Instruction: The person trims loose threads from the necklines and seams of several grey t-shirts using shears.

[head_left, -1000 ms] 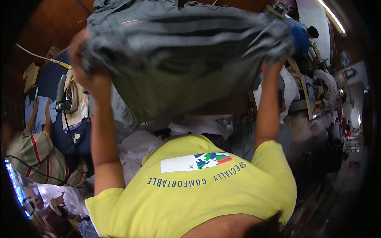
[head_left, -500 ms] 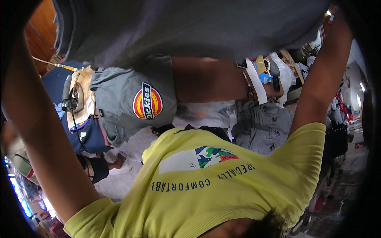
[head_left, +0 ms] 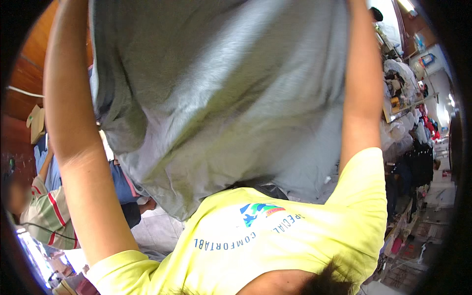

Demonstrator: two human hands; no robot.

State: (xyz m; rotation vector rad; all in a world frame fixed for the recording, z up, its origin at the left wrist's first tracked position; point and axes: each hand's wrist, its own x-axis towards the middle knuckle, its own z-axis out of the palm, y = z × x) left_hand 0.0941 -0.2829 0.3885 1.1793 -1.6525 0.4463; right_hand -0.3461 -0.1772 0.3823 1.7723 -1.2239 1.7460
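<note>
A large grey cloth garment (head_left: 221, 108) hangs stretched out in front of me and fills the upper middle of the view. Soft folds run across it, and its lower edge droops close to the front of my yellow shirt. My left and right arms are raised on either side of it. Both hands lie beyond the upper edge of the picture, so my grip on the cloth is hidden. The garment covers most of the work surface behind it.
At the left a person in a striped shirt (head_left: 59, 216) is close by. A wooden panel (head_left: 29, 71) with a white cord (head_left: 24, 92) stands at the far left. Plastic bags (head_left: 400, 128) and dark hanging clothes (head_left: 419, 160) crowd the right. Pale floor tiles (head_left: 155, 228) show below.
The grey garment has dropped lower and spread, now hiding the printed grey shirt, iron and scissors on the table. My arms have drawn inward, and the view has tilted upward.
</note>
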